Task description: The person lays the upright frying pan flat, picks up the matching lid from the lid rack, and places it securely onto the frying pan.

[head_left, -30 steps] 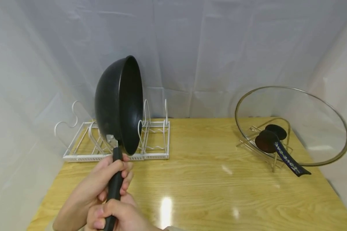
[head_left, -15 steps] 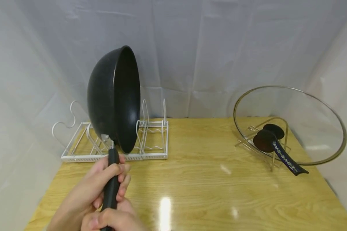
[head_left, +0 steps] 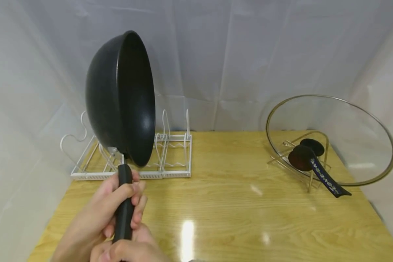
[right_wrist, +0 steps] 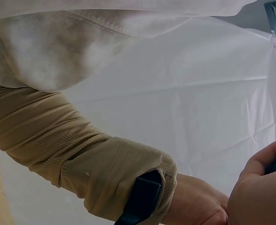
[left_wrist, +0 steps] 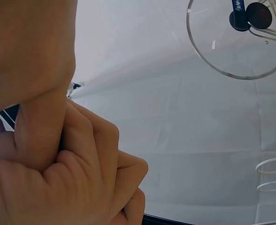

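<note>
A black wok (head_left: 135, 102) is held up on its side in the head view, its open face turned right and its long black handle (head_left: 124, 213) pointing down toward the person. Close below the bowl, the left hand (head_left: 108, 207) wraps its fingers and thumb round the handle. Lower down, the right hand (head_left: 131, 251) grips the handle's end, partly cut off by the frame's bottom edge. Behind the wok stands a white wire rack (head_left: 177, 174), partly hidden by the bowl. Curled fingers of the left hand (left_wrist: 81, 164) fill the left wrist view.
At the right of the wooden table (head_left: 232, 211), a large glass lid (head_left: 360, 145) with a black knob and labelled strap leans on a small gold wire stand (head_left: 309, 182). Pale sheeting (head_left: 249, 54) hangs behind and along both sides. A beige sleeve (right_wrist: 124, 173) shows in the right wrist view.
The wok has risen and shifted left, looking larger now, with its bowl lifted farther above the rack. Both hands have kept their grip on the handle. Rack and lid have stayed put.
</note>
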### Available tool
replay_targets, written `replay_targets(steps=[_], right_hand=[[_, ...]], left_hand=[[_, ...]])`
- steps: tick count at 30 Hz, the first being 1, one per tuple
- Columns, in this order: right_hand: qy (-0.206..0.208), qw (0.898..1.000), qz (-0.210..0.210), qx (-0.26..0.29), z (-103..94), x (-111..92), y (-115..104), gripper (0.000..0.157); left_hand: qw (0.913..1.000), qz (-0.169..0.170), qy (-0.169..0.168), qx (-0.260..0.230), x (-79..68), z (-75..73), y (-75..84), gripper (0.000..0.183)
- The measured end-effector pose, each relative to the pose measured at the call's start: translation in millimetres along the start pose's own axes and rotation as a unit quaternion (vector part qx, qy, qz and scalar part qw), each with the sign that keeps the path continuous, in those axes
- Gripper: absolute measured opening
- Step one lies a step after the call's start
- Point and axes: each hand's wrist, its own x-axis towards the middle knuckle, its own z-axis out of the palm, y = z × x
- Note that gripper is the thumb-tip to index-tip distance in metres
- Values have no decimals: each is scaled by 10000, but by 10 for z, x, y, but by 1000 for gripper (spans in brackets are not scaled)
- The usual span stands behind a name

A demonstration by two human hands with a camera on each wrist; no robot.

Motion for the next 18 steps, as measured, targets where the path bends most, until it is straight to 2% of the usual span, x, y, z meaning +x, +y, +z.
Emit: replay_targets(steps=[7, 14, 18], right_hand=[[-65, 9996, -5, 257, -72, 61, 65, 28], [-255, 9986, -347, 310, -93, 68, 111, 28], [-311, 9976, -398, 463, -77, 43, 104, 28]], left_hand=[[9994, 286, -124, 134, -32, 43, 50, 6], [9993, 312, -166, 79, -43, 95, 106, 9], [9991, 380, -140, 94, -41, 139, 129, 11]])
